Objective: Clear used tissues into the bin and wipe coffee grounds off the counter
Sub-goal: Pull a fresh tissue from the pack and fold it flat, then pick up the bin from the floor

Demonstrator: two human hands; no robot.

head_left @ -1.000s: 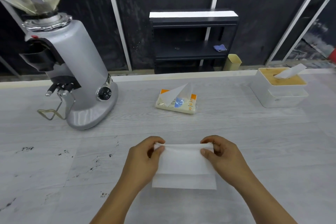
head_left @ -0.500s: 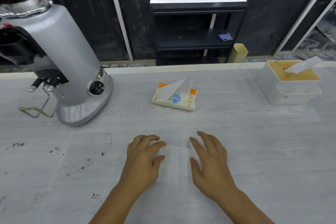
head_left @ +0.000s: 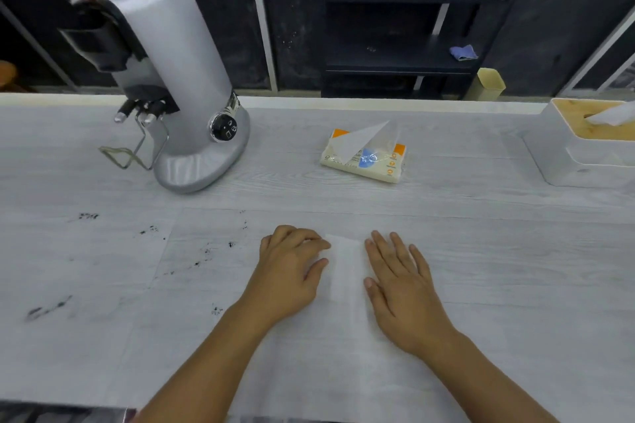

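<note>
A folded white tissue (head_left: 345, 271) lies flat on the pale wood-grain counter (head_left: 481, 251). My left hand (head_left: 290, 273) rests palm down on its left part, fingers slightly curled. My right hand (head_left: 400, 280) lies flat on its right part, fingers spread. Neither hand grips the tissue. Dark coffee grounds (head_left: 202, 252) are scattered on the counter to the left of my hands, with more specks (head_left: 87, 216) and a smear (head_left: 46, 308) further left.
A silver coffee grinder (head_left: 178, 86) stands at the back left. A soft tissue pack (head_left: 364, 156) lies at the back centre. A white tissue box with a wooden lid (head_left: 584, 144) sits at the far right. A dark shelf (head_left: 412, 31) and a small beige bin (head_left: 489, 83) stand behind the counter.
A second ago both hands pinched the tissue's top edge and folded it. Now they lie flat on the folded tissue. The view has shifted left and slightly closer.
</note>
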